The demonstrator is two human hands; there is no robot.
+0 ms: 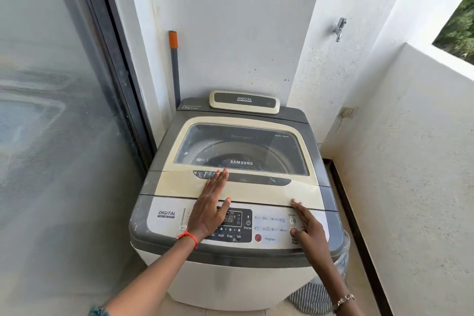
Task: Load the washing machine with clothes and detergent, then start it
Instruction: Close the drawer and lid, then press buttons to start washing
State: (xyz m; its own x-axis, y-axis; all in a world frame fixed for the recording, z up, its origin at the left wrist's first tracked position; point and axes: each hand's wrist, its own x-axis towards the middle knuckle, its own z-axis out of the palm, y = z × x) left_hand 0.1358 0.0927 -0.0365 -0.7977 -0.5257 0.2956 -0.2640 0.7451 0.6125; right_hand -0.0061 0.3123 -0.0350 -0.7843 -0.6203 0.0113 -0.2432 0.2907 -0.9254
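View: head camera, looking down.
Washing machine: a Samsung top-loader, stood in a corner of white walls.
Lid: shut, and the drum is seen through its window.
Left hand: laid flat on the lid, fingers straight, nothing held.
Right hand: spread open over the control panel, thumb laid on a round red button.
Striped cloth: seen on the floor, just beside the machine.
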